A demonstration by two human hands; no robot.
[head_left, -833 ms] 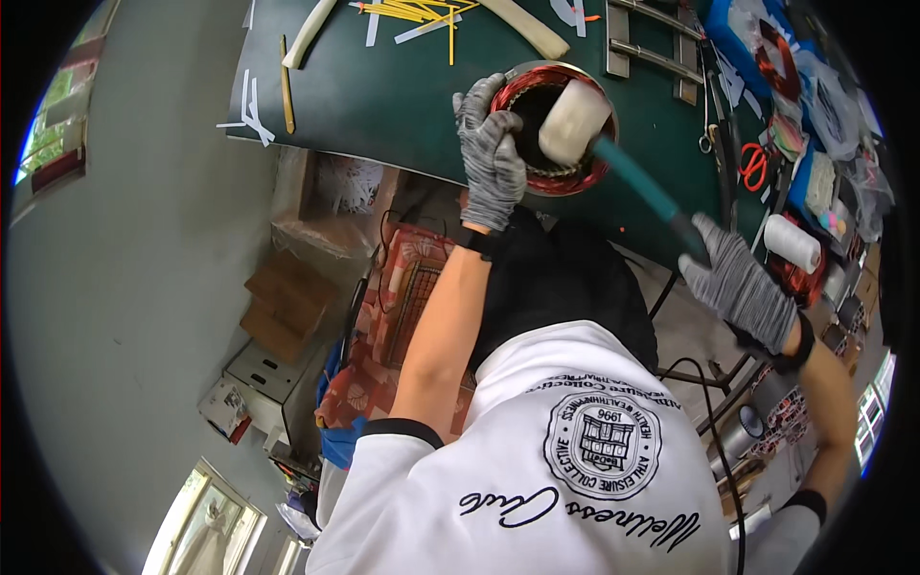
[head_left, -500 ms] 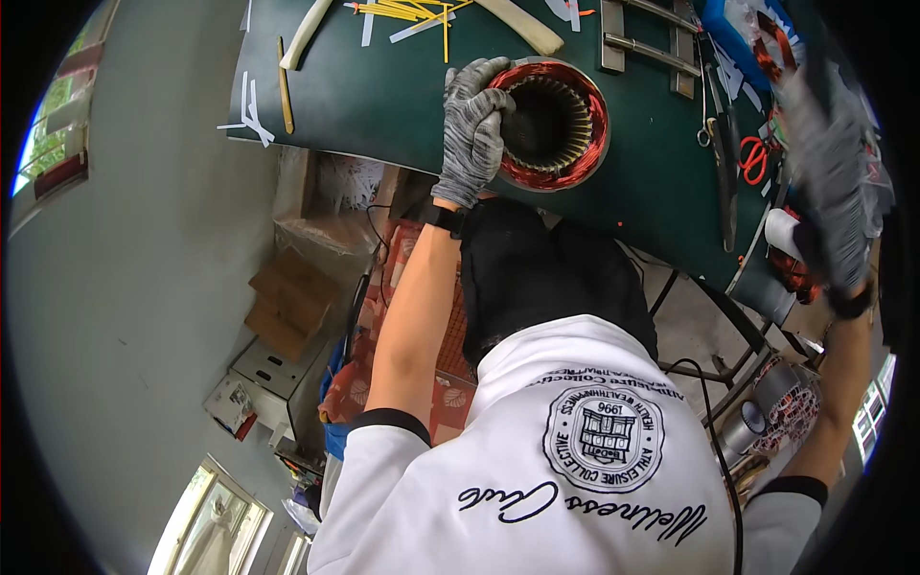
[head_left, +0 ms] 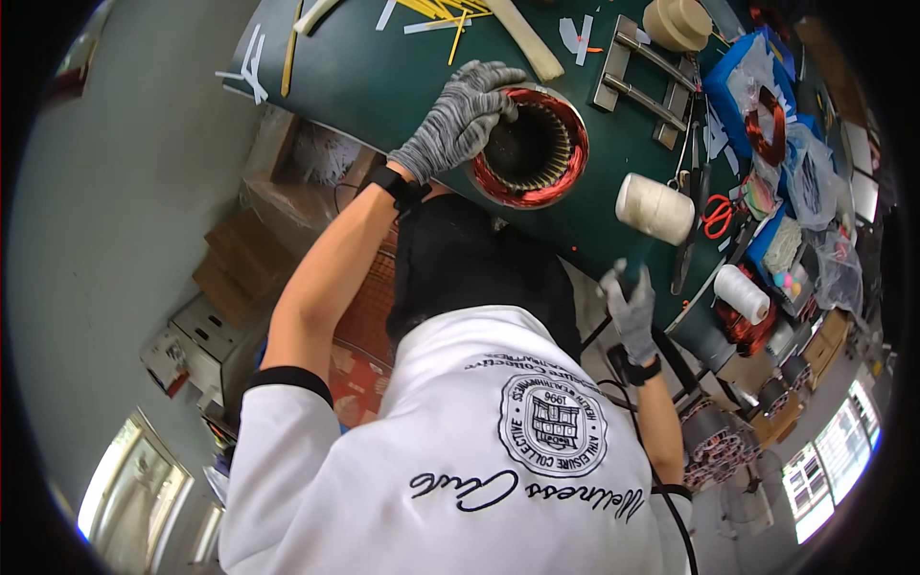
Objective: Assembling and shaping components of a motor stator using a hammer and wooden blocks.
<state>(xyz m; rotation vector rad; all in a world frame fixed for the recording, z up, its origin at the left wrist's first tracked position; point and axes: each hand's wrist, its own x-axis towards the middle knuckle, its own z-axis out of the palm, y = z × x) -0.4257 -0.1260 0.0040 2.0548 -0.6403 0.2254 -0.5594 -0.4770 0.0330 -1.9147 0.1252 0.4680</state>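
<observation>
A motor stator (head_left: pixel 575 158) with red-brown copper windings and a ring of slots stands on the green table near its front edge. My left hand (head_left: pixel 465 110), in a grey striped glove, grips its left rim, fingers curled over the winding edge. A cream spool of thread (head_left: pixel 655 209) lies on its side to the right of the stator. My right hand (head_left: pixel 630 316), also gloved, is just below the spool at the table's front edge, apart from it. Its thumb and finger are spread, with nothing visible between them.
Red-handled scissors (head_left: pixel 717 217) and a long dark blade (head_left: pixel 687 230) lie right of the spool. Farther right are a white thread spool (head_left: pixel 742 293) and blue bins (head_left: pixel 743 86) with copper coils. A metal rack (head_left: pixel 637 81) stands behind. Yellow sticks (head_left: pixel 431 11) lie at the back.
My right hand has come back from the cluttered right side toward the front edge. The cream spool now lies on the table beside the stator. My left hand keeps its grip; the view has shifted.
</observation>
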